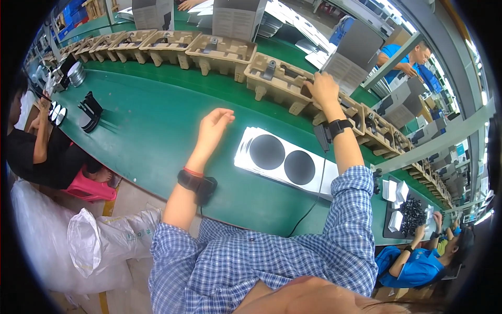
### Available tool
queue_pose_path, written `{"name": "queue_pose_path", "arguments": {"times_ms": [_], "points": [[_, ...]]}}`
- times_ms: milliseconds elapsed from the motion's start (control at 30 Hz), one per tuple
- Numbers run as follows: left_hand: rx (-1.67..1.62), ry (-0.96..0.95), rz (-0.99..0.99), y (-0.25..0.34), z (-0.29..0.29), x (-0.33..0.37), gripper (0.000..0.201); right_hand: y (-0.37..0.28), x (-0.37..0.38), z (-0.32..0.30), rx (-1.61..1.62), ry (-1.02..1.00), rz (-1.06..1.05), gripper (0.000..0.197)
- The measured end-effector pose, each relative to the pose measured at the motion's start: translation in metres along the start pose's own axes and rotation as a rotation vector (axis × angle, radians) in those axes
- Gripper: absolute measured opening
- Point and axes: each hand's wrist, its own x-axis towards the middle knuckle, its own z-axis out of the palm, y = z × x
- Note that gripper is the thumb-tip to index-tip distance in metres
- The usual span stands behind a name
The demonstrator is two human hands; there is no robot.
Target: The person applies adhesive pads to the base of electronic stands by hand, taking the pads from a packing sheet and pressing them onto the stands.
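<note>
The green worktop [157, 136] stretched across the view, with a darker green strip [217, 81] along its far side. Bulging translucent plastic sacks [42, 235] stood on the floor at the left, near a co-worker in black [36, 162] seated on a pink stool [93, 186]. Grey-and-white cartons stood behind the strip, one large carton [350, 57] just beyond the right hand. A curving row of tan moulded-pulp trays [222, 52] ran along the strip, and the near tray [277, 89] sat directly in front of the person, at the right hand. Close to the person on the worktop lay a stack of white sheets [285, 158], the top one bearing two black circles [266, 152]. The right hand [323, 89] reached over the right end of the near tray, fingers bent downward; whether they gripped anything could not be told. The left hand [214, 128] hovered over the worktop left of the sheets, loosely curled, with nothing visible in it. A black angular stand [91, 111] stood farther left. Black wrist straps [341, 126] circled both wrists, and a small grey part [270, 69] rested in the near tray
</note>
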Motion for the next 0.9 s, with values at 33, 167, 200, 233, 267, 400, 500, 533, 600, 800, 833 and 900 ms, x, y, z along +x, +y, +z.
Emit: {"name": "queue_pose_path", "arguments": {"times_ms": [33,167,200,233,267,400,500,533,600,800,833,900], "points": [[0.004,-0.005,0.011,0.002,0.001,-0.001,0.023,0.003,-0.002,0.002,0.094,0.098,-0.065,0.042],[-0.012,-0.033,0.056,0.005,0.01,-0.002,0.021,0.013,-0.021,0.025,0.238,0.256,-0.216,0.042],[0.092,-0.049,0.118,0.005,0.01,-0.004,0.022,0.009,-0.027,0.024,0.152,0.339,-0.267,0.041],[0.195,-0.068,0.181,0.006,0.01,-0.005,0.024,0.009,-0.032,0.02,0.152,0.331,-0.257,0.041],[0.333,-0.104,0.343,0.006,0.013,-0.008,0.026,0.013,-0.038,0.016,0.203,0.312,-0.294,0.04],[0.633,-0.421,0.706,0.02,0.034,-0.023,0.053,0.004,-0.08,-0.024,0.705,0.062,-0.412,0.031],[0.798,-0.654,0.651,0.011,0.046,-0.031,0.07,-0.011,-0.131,-0.037,0.754,-0.173,-0.655,0.027],[0.855,-0.635,0.677,0.009,0.046,-0.033,0.073,-0.015,-0.146,-0.035,0.711,-0.221,-0.697,0.028],[0.864,-0.627,0.678,0.005,0.044,-0.032,0.073,-0.024,-0.167,-0.028,0.666,-0.211,-0.691,0.023],[0.819,-0.615,0.654,0.002,0.048,-0.029,0.07,-0.029,-0.165,-0.038,0.644,-0.239,-0.65,0.038],[0.784,-0.609,0.641,0.001,0.048,-0.031,0.07,-0.025,-0.164,-0.041,0.682,-0.249,-0.69,0.039],[0.802,-0.619,0.642,-0.001,0.047,-0.03,0.07,-0.008,-0.166,-0.057,0.677,-0.26,-0.706,0.036]]}}
